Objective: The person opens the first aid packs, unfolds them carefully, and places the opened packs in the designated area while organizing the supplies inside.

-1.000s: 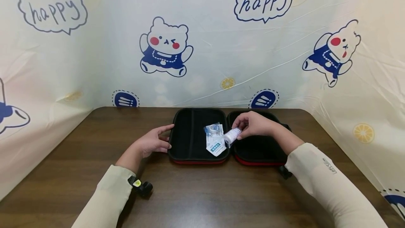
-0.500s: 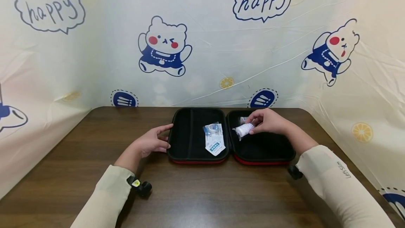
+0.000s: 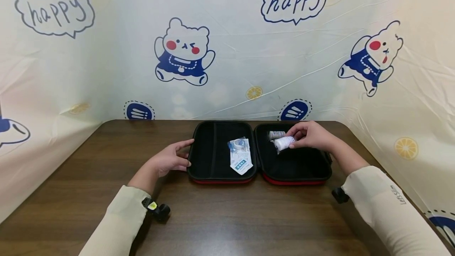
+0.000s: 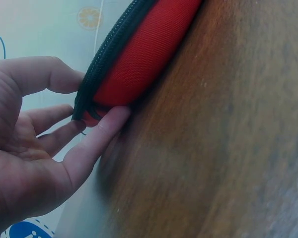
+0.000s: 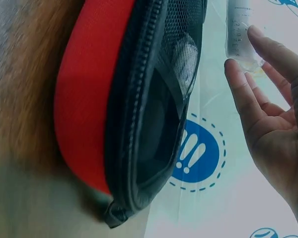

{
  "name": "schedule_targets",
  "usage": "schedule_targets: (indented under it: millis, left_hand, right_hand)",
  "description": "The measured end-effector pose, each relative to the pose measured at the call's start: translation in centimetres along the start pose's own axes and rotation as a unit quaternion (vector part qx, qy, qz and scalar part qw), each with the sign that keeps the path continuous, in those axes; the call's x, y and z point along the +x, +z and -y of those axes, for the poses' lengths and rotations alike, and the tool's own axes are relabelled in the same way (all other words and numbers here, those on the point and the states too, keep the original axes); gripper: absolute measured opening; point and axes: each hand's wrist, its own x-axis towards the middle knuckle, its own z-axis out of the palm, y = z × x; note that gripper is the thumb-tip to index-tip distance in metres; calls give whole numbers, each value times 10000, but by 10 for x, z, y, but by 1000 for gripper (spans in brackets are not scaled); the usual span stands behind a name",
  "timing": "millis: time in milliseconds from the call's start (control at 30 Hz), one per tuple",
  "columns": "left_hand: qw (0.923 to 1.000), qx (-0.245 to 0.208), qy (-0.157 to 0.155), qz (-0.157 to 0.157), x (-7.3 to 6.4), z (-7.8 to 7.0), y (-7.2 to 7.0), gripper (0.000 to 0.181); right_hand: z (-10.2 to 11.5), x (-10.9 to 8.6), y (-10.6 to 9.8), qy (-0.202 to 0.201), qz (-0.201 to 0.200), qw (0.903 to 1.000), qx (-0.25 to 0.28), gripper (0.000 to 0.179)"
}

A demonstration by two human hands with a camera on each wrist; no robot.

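Brown wood-grain table [image 3: 231, 216], spreading out on near side of both hands. Open black-and-red case [image 3: 200, 153] on it: left hand [image 3: 170, 161] gripping one side, other half under right hand [image 3: 313, 135].

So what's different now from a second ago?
The right hand moved the white roll right and a bit farther back, from the middle of the case to its right half, without letting go. A second roll now shows behind it. The packets and left hand stayed put.
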Motion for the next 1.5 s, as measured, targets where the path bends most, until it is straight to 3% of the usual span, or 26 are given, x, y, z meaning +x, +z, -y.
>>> schedule_targets:
  millis: [467, 1067, 1500]
  left_hand:
    - [10000, -37, -4, 26, 1, 1, 0, 85]
    - [10000, -42, 3, -23, 1, 0, 1, 86]
    - [10000, -79, -1, -26, 0, 0, 1, 86]
  right_hand:
    - [-20, -12, -15, 398, -458, 9980, -160, 38]
    - [-48, -27, -31, 759, -697, 9946, -91, 44]
    - [-60, -21, -29, 733, -564, 9917, -898, 34]
